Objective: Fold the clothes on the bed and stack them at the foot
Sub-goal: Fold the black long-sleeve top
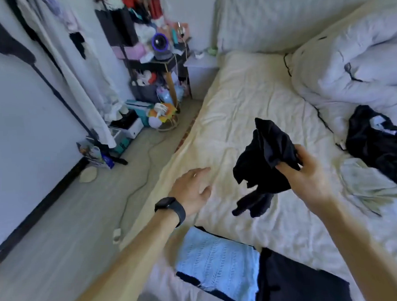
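Observation:
My right hand (pixel 309 172) grips a crumpled black garment (pixel 265 163) and holds it up over the middle of the bed (pixel 240 97). My left hand (pixel 192 189), a dark watch on its wrist, hovers flat with straight fingers above the bed's left edge and holds nothing. At the foot lie a folded light blue knit (pixel 217 264) and a folded dark garment (pixel 298 283) side by side. A black garment with a white print (pixel 376 141) lies unfolded at the right, partly over a pale crumpled cloth (pixel 369 182).
A bunched white duvet (pixel 354 68) fills the bed's far right. Left of the bed is grey floor with a cable and a charger (pixel 116 234). A cluttered shelf (pixel 160 60), boxes and hanging clothes (pixel 73 64) line the left wall.

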A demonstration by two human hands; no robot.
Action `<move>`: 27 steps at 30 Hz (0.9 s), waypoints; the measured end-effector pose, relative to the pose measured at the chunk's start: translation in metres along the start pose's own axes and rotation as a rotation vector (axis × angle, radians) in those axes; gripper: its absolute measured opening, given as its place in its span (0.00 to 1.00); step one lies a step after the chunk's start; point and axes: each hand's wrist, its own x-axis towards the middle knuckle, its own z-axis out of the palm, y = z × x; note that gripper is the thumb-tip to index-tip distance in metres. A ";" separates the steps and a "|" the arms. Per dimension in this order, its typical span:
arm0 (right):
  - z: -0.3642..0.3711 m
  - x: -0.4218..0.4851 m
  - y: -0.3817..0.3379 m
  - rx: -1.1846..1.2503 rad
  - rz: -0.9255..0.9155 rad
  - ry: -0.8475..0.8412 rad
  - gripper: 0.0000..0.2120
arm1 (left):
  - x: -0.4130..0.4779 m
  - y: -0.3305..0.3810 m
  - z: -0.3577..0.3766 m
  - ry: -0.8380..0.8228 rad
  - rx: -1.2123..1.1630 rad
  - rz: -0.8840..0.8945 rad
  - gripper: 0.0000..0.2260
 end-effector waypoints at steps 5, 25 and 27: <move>0.180 -0.006 -0.102 0.039 -0.102 -0.144 0.08 | -0.031 -0.144 -0.144 0.172 -0.015 0.001 0.27; 0.530 0.037 -0.296 0.322 -0.163 -0.468 0.12 | -0.022 -0.377 -0.418 0.152 -0.214 0.132 0.17; 0.534 0.060 -0.299 0.312 -0.156 -0.429 0.11 | 0.006 -0.381 -0.430 0.133 -0.247 0.130 0.08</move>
